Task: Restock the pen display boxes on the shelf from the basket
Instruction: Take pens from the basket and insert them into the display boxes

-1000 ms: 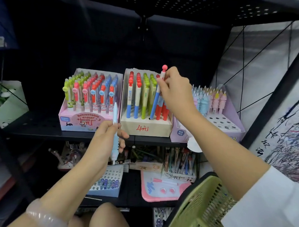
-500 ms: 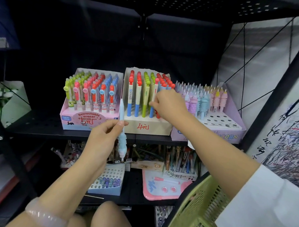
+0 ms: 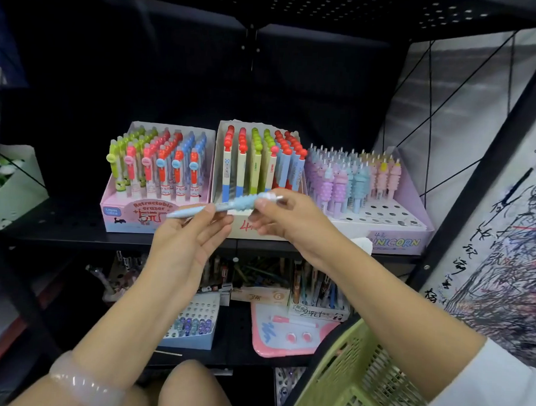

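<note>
A light blue unicorn pen (image 3: 229, 205) lies nearly level in front of the shelf, held at both ends. My left hand (image 3: 185, 239) pinches its tip end; my right hand (image 3: 287, 219) pinches its ridged top end. Behind them stand three display boxes: a pink eraser-pen box (image 3: 131, 216) at left, a cream middle box (image 3: 219, 157) full of red- and green-capped pens, and a lilac unicorn box (image 3: 397, 236) at right with empty holes in its front rows. A corner of the green basket (image 3: 354, 378) shows at bottom right.
A lower shelf holds more pen boxes (image 3: 194, 325) and a pink board (image 3: 285, 332). A black shelf post (image 3: 483, 169) slants at right beside a scribbled test sheet (image 3: 510, 244). My knee (image 3: 191, 386) is at bottom centre.
My right hand left the middle box, where it set a red-capped pen, and came down to the blue pen. My left hand turned that pen from upright to level.
</note>
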`<control>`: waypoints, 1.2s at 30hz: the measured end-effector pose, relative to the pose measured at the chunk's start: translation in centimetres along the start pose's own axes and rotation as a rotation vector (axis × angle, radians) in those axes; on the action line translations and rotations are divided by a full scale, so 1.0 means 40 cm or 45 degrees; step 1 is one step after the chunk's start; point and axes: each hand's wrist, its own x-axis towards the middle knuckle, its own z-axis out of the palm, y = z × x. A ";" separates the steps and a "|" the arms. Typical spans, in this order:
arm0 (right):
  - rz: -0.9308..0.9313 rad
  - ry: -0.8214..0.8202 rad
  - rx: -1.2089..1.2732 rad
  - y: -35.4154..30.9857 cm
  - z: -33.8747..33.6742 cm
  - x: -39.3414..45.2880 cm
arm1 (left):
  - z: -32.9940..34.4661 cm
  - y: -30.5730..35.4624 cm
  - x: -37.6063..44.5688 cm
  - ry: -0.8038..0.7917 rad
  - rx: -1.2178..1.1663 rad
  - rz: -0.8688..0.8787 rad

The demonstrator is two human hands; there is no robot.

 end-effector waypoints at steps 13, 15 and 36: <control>-0.508 0.949 -0.652 -0.077 -0.279 -0.026 | 0.135 -0.162 -0.037 -0.463 0.954 -0.104; -0.511 1.038 -0.859 -0.081 -0.345 -0.019 | 0.137 -0.172 -0.036 -0.484 1.032 -0.095; 0.063 0.545 -1.525 0.033 -0.430 -0.010 | 0.120 -0.223 -0.072 -0.572 1.047 -0.118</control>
